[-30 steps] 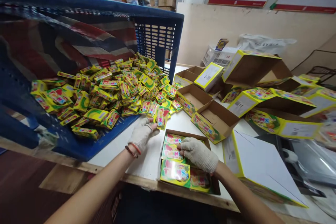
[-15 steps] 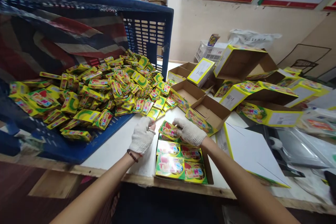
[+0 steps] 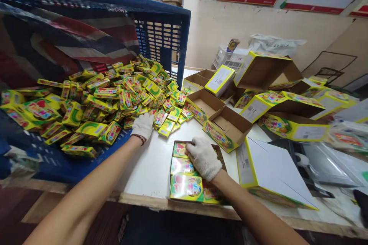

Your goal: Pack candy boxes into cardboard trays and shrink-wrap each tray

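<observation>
My right hand (image 3: 203,157), in a white knitted glove, is over an open cardboard tray (image 3: 224,159) at the table's front edge. Its curled fingers press on a small fruit-printed box (image 3: 180,149) lying flat in the tray's far left part. Nearer to me in the tray lie more such boxes (image 3: 186,187), face up; the hand and wrist hide the right side. My left hand (image 3: 143,127), gloved too, reaches to the edge of a heap of the same yellow-green boxes (image 3: 132,92). Its fingers are stretched over the nearest ones, their tips partly lost among the boxes.
A blue plastic crate (image 3: 184,46) lies on its side at left, the heap spilling from it onto the white table (image 3: 143,176). Brown-lined empty trays (image 3: 230,126) and larger yellow display cartons (image 3: 258,71) crowd the right. A white-faced carton (image 3: 278,172) lies right of my forearm.
My left hand has moved left and away from the tray to the heap. My right hand has lowered the small box from a tilt to flat in the tray.
</observation>
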### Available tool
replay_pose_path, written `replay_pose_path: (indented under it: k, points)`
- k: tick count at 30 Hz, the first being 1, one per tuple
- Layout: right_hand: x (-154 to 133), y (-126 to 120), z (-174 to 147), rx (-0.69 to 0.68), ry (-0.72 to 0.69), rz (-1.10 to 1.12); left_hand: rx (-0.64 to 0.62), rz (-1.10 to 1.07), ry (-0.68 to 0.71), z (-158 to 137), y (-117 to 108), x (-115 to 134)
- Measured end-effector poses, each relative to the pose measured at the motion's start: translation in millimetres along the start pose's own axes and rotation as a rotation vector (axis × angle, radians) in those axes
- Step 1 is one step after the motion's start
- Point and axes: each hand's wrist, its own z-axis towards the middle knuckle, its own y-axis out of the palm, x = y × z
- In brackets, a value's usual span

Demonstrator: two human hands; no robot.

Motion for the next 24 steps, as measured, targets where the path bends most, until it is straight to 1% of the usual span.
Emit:
replay_pose_path:
  k: [2, 4, 7, 8, 9, 11, 13, 14, 15, 16, 18, 20, 22, 23, 24]
  points:
    - [-2.3, 1.5, -3.2, -0.015, -0.025, 0.028, 0.014, -0.064, -0.015, -0.2, -3.8, -1.5]
    - [0.2, -0.5, -2.8, -0.058, -0.061, 0.079, 0.048, -0.155, -0.046, -5.2, -7.5, -0.5]
    - [8.7, -6.5, 2.4, -0.134, -0.120, 0.207, 0.070, -0.355, -0.085, -24.5, -10.0, 9.9]
    - [11.2, -8.5, 4.3, -0.135, -0.097, 0.296, 0.061, -0.417, -0.086, -34.3, -9.4, 16.3]
    - [12.9, -10.1, 5.7, -0.118, -0.045, 0.418, 0.040, -0.505, -0.087, -45.4, -8.1, 23.9]
    - [13.0, -12.6, 6.7, -0.055, 0.071, 0.738, -0.060, -0.805, -0.115, -69.8, -4.4, 41.8]
    - [9.4, -15.5, 5.1, 0.002, 0.125, 1.063, -0.213, -1.195, -0.159, -93.0, -1.0, 59.9]
    - [7.2, -17.7, 3.6, 0.023, 0.121, 1.196, -0.285, -1.371, -0.184, -102.6, -0.2, 67.7]
    - [5.5, -20.9, 1.7, 0.034, 0.099, 1.298, -0.343, -1.501, -0.211, -110.4, -0.2, 74.1]
    - [4.5, -25.0, -0.5, 0.035, 0.067, 1.370, -0.386, -1.573, -0.241, -116.0, -1.0, 78.8]
    - [5.6, -36.0, -5.0, -0.002, -0.033, 1.440, -0.479, -1.662, -0.327, -121.2, -4.4, 83.6]
    - [9.4, -48.0, -9.3, -0.050, -0.132, 1.449, -0.631, -1.698, -0.420, -120.4, -8.8, 84.8]
    - [13.7, -57.0, -12.2, -0.063, -0.148, 1.436, -0.816, -1.667, -0.472, -117.9, -12.5, 85.4]
    - [15.8, -59.4, -12.7, -0.066, -0.133, 1.420, -0.896, -1.615, -0.470, -117.1, -14.0, 85.9]
    - [17.9, -60.4, -12.7, -0.070, -0.117, 1.391, -0.935, -1.532, -0.442, -117.3, -15.2, 86.3]
